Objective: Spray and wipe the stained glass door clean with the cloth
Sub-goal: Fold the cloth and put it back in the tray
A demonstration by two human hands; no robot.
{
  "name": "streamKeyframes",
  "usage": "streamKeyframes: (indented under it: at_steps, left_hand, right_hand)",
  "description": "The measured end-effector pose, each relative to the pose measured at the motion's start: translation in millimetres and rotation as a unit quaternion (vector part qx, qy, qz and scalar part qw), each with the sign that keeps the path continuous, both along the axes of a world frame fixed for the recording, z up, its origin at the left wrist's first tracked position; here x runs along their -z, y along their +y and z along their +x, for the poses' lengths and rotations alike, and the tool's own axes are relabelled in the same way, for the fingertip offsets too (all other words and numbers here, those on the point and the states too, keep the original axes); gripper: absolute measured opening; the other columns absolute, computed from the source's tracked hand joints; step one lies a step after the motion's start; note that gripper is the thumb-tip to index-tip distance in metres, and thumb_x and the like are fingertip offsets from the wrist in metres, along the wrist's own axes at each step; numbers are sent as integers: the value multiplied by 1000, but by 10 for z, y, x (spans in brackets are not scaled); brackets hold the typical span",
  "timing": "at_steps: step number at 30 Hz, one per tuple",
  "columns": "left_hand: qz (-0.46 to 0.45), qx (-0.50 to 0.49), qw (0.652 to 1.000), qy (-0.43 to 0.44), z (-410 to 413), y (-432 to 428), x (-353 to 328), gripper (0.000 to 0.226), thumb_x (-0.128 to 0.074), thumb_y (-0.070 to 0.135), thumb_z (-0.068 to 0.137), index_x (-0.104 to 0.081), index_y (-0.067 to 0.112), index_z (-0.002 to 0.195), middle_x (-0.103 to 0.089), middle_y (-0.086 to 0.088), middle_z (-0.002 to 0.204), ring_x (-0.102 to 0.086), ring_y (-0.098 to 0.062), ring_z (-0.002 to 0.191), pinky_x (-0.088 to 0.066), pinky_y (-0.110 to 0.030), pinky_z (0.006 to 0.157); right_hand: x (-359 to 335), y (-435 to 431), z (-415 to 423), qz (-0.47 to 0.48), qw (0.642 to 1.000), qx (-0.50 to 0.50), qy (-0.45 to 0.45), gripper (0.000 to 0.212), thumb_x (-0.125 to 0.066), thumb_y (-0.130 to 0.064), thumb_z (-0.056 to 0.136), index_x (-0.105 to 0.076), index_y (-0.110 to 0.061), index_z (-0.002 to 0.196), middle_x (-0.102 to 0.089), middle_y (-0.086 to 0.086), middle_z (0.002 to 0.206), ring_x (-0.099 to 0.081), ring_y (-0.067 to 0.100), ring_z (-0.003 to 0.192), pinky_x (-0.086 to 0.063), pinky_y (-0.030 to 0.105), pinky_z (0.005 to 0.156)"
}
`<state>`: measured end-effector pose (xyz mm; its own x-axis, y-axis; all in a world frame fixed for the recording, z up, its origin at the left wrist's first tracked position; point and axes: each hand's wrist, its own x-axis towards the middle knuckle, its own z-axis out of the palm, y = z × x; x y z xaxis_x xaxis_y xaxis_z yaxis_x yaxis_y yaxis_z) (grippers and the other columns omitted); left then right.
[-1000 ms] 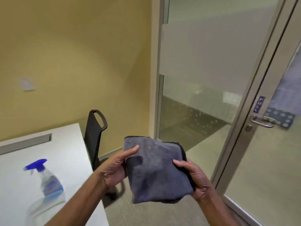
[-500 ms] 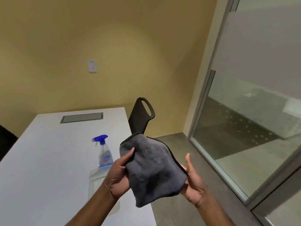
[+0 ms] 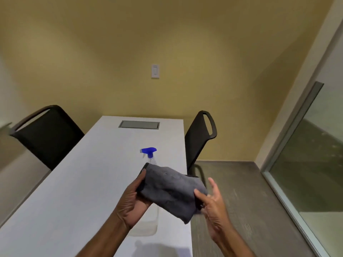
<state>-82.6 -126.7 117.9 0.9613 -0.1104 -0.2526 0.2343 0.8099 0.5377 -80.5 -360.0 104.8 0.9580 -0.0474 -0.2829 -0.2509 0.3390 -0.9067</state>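
Spray bottle [image 3: 148, 151] on the table [image 3: 83, 182], behind the cloth [image 3: 170, 190] — chair [image 3: 196, 141] to its right.

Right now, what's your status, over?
Left hand grips grey cloth; right hand open, thumb on its edge. Spray bottle on table, untouched, behind cloth. Chair between table and glass panel.

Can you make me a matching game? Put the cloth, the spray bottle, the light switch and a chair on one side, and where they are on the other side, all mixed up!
Things:
1. cloth
2. spray bottle
3. light switch
4. black chair on the right

Places:
A. on the yellow wall
B. on the floor beside the white table
C. gripped by the left hand
D. standing on the white table

Pairs: 1-C, 2-D, 3-A, 4-B.
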Motion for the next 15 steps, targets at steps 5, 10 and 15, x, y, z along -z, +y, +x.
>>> streamKeyframes:
  at_steps: [5,10,15]
  left_hand:
    - [182,-44,981,46,-74,245,72,34,-84,24,73,-81,9,104,-78,-13,116,-77,-18,97,-64,-31,75]
    - [234,-25,968,84,-122,557,124,41,-86,28,70,-80,6,104,-77,-20,115,-75,-23,100,-65,-31,73]
    - [155,61,977,136,-105,852,298,43,-79,31,88,-76,4,120,-73,-19,128,-71,-29,119,-63,-39,91]
  right_hand:
    - [-68,-76,204,-94,987,-114,-55,63,-82,0,80,-62,-34,129,-79,-12,110,-74,4,98,-64,28,75]
    - [-148,38,348,-163,963,-196,-91,71,-67,21,78,-62,-31,127,-70,-9,120,-71,17,111,-63,32,84]
    - [-198,306,509,-192,938,-258,-126,71,-61,23,78,-64,-31,124,-66,-3,128,-67,16,119,-60,35,95]
